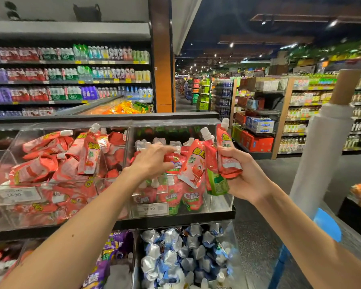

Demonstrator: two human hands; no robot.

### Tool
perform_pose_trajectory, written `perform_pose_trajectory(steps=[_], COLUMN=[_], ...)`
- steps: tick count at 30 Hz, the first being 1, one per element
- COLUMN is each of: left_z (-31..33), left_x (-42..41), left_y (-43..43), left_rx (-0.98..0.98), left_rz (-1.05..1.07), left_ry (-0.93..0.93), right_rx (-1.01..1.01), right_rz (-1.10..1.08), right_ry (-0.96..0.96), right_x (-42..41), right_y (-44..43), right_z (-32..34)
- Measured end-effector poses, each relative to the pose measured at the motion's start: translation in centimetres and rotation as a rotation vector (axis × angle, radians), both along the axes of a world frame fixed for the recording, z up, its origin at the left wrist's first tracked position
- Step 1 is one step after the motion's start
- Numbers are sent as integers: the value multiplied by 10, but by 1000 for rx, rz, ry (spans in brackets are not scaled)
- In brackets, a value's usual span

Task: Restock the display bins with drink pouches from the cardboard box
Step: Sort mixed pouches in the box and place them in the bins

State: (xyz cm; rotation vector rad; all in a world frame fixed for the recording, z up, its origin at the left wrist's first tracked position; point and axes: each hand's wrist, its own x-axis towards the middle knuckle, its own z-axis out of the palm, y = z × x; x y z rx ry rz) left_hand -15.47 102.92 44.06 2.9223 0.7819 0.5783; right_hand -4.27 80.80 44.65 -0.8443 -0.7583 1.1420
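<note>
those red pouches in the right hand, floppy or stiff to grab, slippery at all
Probably floppy: the pouches fanned in the right hand lean at different angles and crease. The glossy film looks somewhat slippery, so a bunch may slide apart. The white caps likely give the firmest grip.

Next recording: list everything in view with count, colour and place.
upper left bin: one, clear, heaped red pouches
upper right bin: one, clear, red pouches inside
held pouches: three or four, red, one part green, beside the bins' right end
single pouch: one, red, over upper right bin
lower pouches: many, silver-blue, bin below
purple pouches: several, purple, lower left
price tags: two, white, bin fronts
white roll: one, white, far right
left hand: one, grips single pouch
right hand: one, grips held pouches
</note>
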Motion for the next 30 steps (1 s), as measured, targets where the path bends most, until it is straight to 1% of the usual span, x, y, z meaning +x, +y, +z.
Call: perform_pose_trajectory(steps=[1,5,6,7,8,10,11,12,13,15,16,21,24,26,28,30], left_z=[1,9,13,17,21,30,34,37,35,28,25,9,3,0,0,-1], left_x=[-1,-5,-8,-11,-15,-27,-33,-39,-42,-44,-45,-55,-72,-86,-103,-127], left_y=[-2,-5,-7,-8,-12,-25,-34,-43,-47,-47,-48,-43,-43,-42,-41,-38], left_rx=[10,159,164,122,-1,-467,-687,-817,-875,-917,-939,-964,-958,-1010,-1060,-1058], left_rz=[-18,118,118,85,9,-204,-306,-375,-409,-427,-414,-385,-370,-365,-347,-337], left_ry=[45,194,196,157,67,-165,-195,-168,-115,-54,-65,-242,-317,-420,-562,-691], right_rx=[-7,-31,-32,-34,-30,-15,-12,-16,-32,-58,-75,-90,-52,-62,-118,-108], right_rz=[-1,-4,-5,-6,-3,9,21,32,36,32,22,-55,-58,-41,-22,-23], right_ry=[-1,-5,-7,-15,-28,-36,-36,-40,-40,-6,17,80,69,22,-79,-110], right_x=[-1,-5,-5,-6,-7,-8,-7,-8,-8,-6,-5,-5,-11,-26,-47,-72], right_y=[3,12,14,15,16,19,20,20,21,24,25,25,24,30,42,59], right_z=[0,2,2,3,4,4,4,4,3,3,3,1,5,7,6,4])
